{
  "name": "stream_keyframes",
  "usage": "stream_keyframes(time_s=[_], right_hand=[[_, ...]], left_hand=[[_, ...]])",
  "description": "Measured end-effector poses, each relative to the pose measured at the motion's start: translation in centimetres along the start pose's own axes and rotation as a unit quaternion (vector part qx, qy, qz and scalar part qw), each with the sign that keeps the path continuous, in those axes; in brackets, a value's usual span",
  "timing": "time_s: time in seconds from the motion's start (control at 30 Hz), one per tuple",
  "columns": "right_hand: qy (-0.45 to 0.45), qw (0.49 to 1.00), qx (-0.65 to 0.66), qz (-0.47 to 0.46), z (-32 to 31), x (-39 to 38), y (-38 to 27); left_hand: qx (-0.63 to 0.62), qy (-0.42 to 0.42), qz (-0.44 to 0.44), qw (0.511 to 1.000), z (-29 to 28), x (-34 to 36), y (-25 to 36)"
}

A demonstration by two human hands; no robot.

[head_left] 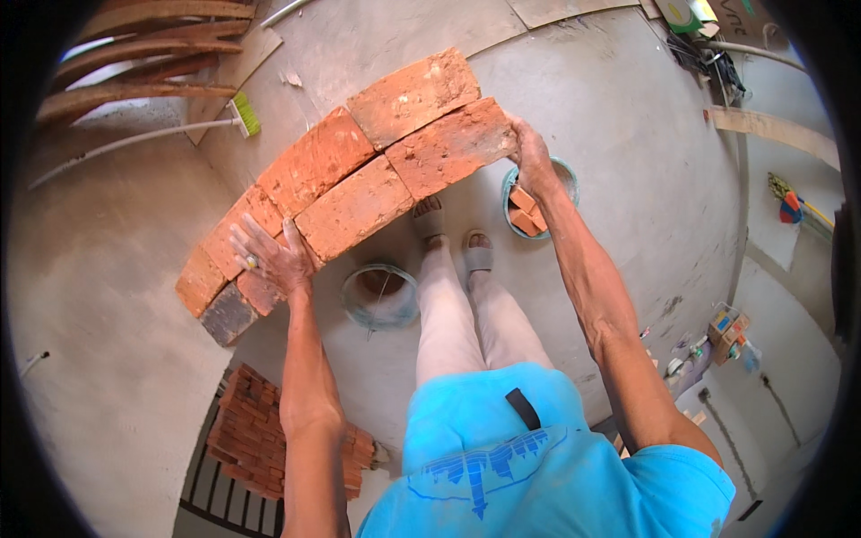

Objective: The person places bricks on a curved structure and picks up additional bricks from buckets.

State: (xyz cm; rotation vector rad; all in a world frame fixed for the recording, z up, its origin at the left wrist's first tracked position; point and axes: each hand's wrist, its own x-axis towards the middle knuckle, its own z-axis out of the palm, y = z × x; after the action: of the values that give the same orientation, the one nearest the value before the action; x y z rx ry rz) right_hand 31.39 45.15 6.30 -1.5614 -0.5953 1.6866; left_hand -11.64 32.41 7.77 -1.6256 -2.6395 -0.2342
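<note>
Two rows of orange-red bricks lie side by side, forming the top of a low wall that runs across in front of me. My left hand rests on the bricks toward the left, fingers spread, a ring on one of them. At the right end, my right hand is curled against the end of the near-row brick; part of its fingers is hidden behind the brick. A dark grey brick end shows at the far left of the near row.
By my feet stand a bucket holding bricks and a second round bucket. A brick stack is at lower left beside dark railings. A green-bristled broom leans at upper left. Boxes lie at right.
</note>
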Motion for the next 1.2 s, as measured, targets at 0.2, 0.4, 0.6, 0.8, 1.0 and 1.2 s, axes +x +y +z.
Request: stream_keyframes(time_s=[0.2,0.4,0.6,0.8,1.0,1.2], right_hand=[[0.052,0.994,0.042,0.081,-2.9,-3.5,2.6],[0.062,0.993,0.047,0.083,-7.1,-7.2,4.3],[0.074,0.996,-0.007,0.053,-11.1,-4.5,5.2],[0.088,0.996,-0.026,-0.015,-11.7,0.8,0.8],[0.056,0.99,0.017,-0.129,-6.0,6.5,1.5],[-0.011,0.986,-0.119,-0.114,0.5,5.7,0.1]], left_hand=[[0.013,-0.075,-0.019,0.997,-0.5,0.1,-0.1],[-0.023,-0.153,-0.061,0.986,-3.2,1.1,1.7],[-0.18,-0.104,0.059,0.976,-1.9,2.6,11.8],[-0.22,-0.142,0.07,0.963,1.4,4.4,21.3],[-0.115,-0.11,0.108,0.981,3.8,3.8,21.5],[-0.113,-0.12,0.096,0.982,3.6,3.7,22.3]])
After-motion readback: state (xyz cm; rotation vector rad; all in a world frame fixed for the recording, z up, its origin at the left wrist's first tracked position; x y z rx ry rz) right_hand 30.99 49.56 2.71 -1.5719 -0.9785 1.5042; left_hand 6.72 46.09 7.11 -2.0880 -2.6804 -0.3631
